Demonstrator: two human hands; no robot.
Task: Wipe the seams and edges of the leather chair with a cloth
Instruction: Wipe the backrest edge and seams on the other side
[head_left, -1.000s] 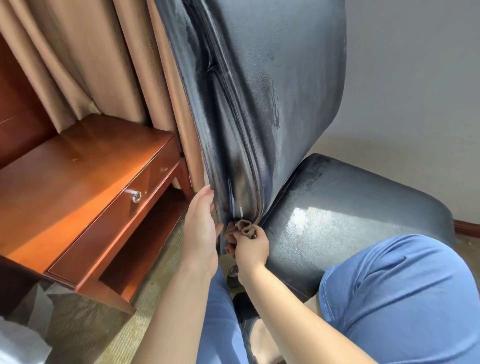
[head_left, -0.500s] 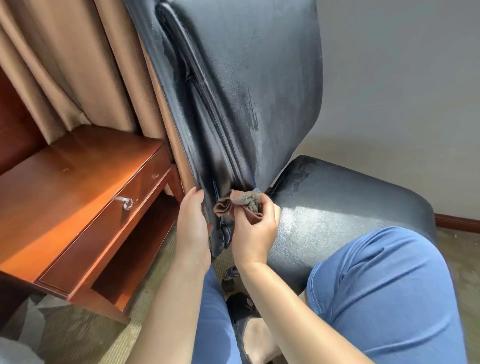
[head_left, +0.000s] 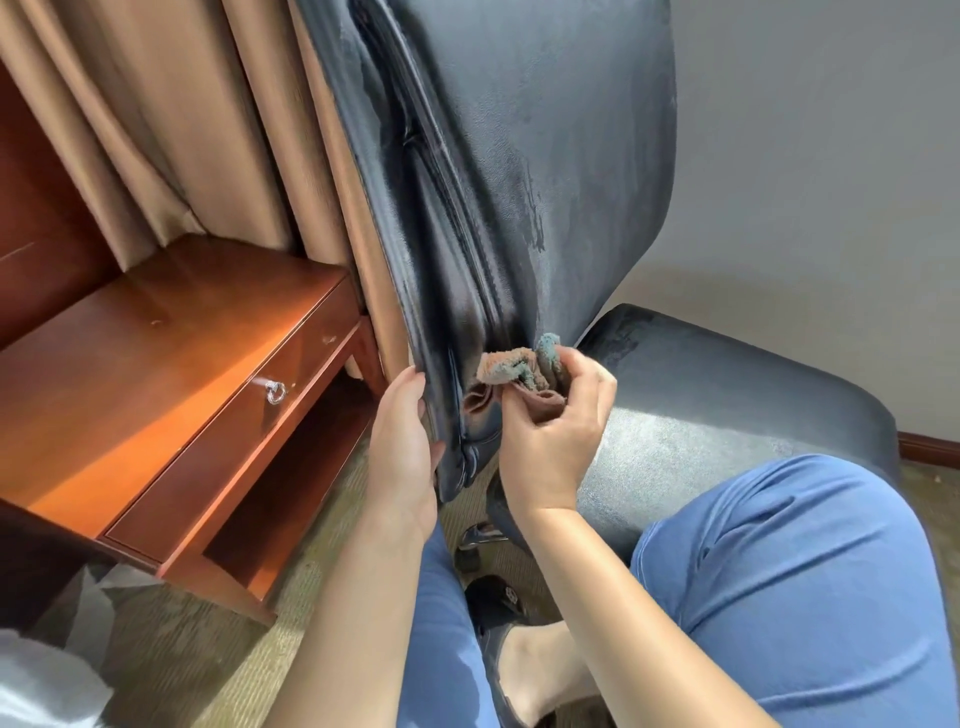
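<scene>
The dark leather chair's backrest (head_left: 545, 156) rises in the middle, seen from its side edge, with its seat (head_left: 727, 405) to the right. A crumpled brown and teal cloth (head_left: 519, 379) sits against the seam at the backrest's lower edge. My right hand (head_left: 550, 431) pinches the cloth between thumb and fingers. My left hand (head_left: 405, 447) lies flat along the outer side of the backrest's edge, fingers straight, holding it steady. The lowest corner of the backrest hangs between my two hands.
A red-brown wooden desk (head_left: 156, 364) with a drawer and metal ring pull (head_left: 274, 391) stands at left, close to the chair. Tan curtains (head_left: 182, 130) hang behind. My knees in blue jeans (head_left: 805, 571) are at lower right. A grey wall is behind the chair.
My right hand has carried the cloth up from the bottom corner of the backrest seam to a little higher. My left hand stays against the edge.
</scene>
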